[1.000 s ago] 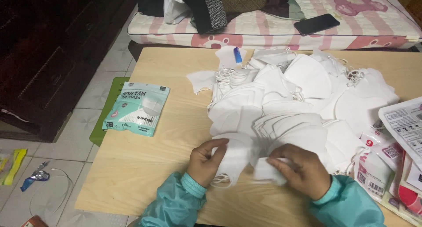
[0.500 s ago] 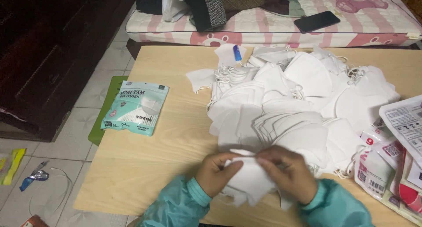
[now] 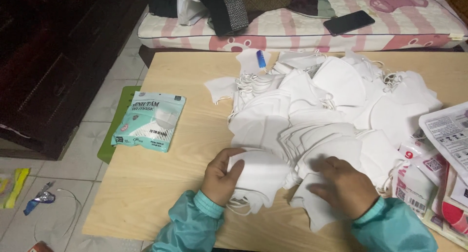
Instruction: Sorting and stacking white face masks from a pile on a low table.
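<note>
Mask pile beside teal packet

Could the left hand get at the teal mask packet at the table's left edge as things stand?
Probably yes. The left hand grips a white mask, so it is occupied, but only bare table lies between it and the teal packet, with nothing in the way.

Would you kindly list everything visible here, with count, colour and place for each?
face masks: large heap, white, table centre and right
mask stack: one, white, near edge
mask packet: one, teal, table's left edge
printed packets: several, white and red, right edge
lighter: one, blue, far side
table: one, light wood
phone: one, black, on mattress
mattress: one, pink-striped, behind table
left hand: grips mask stack
right hand: flat on masks
</note>
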